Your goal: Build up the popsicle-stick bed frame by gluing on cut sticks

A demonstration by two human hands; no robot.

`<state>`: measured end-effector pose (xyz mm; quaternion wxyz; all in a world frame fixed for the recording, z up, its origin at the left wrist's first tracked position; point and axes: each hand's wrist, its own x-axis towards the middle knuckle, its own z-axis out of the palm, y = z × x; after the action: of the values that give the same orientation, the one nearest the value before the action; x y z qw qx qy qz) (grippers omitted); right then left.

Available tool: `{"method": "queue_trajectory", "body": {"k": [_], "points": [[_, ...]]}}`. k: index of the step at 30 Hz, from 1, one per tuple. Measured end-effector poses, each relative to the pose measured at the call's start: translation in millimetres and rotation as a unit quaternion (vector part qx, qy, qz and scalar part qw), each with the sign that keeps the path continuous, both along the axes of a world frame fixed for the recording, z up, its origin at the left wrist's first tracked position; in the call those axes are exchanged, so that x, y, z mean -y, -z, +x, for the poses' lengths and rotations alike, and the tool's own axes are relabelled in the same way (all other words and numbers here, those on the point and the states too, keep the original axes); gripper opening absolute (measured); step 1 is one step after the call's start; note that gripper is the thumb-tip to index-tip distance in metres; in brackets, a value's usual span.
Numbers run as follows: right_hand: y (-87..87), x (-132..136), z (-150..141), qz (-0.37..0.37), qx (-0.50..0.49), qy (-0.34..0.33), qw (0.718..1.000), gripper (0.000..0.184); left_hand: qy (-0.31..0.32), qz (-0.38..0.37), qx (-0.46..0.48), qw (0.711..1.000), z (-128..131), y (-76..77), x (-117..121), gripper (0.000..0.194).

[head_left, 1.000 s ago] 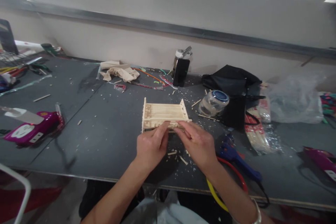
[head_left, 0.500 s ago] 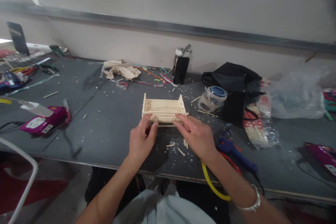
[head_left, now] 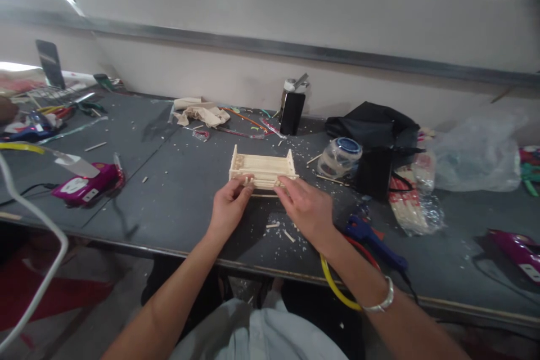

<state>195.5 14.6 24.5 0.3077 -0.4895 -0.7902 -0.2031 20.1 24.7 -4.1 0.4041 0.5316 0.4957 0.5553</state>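
Observation:
A small pale frame built of thin wooden sticks (head_left: pixel 261 167) stands on the dark grey table (head_left: pixel 177 202), straight ahead of me. My left hand (head_left: pixel 230 208) pinches its near left edge with curled fingers. My right hand (head_left: pixel 304 208) grips the near right edge, fingertips on the sticks. Loose stick offcuts (head_left: pixel 283 232) and crumbs lie on the table just below my hands.
A magenta glue gun (head_left: pixel 86 185) lies at left, a blue one (head_left: pixel 371 236) with red and yellow hoops at right. A blue-lidded jar (head_left: pixel 340 157), black bag (head_left: pixel 373 124), stick bundle (head_left: pixel 407 202), clear plastic bag (head_left: pixel 476 157) and black bottle (head_left: pixel 292 107) stand behind.
The stick frame has tipped lower and flatter, seen more edge-on. My left hand slid left along its near edge, and both hands stay on it. The view has shifted slightly.

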Motion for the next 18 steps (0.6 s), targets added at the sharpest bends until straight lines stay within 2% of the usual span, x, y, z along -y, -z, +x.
{"method": "queue_trajectory", "body": {"k": [7,12,18], "points": [[-3.6,-1.8,-7.2,0.027,0.043,0.007,0.999,0.019,0.013,-0.011,0.057,0.998,0.6,2.4,-1.1,0.03],[-3.9,-4.5,-8.2,0.03,0.059,0.0,0.998,0.018,0.031,-0.06,0.12,0.991,1.8,-3.9,1.2,0.034],[-11.3,-5.6,-7.1,0.009,0.124,-0.007,0.992,0.018,0.041,-0.095,0.188,0.977,4.9,-9.4,3.4,0.034]]}}
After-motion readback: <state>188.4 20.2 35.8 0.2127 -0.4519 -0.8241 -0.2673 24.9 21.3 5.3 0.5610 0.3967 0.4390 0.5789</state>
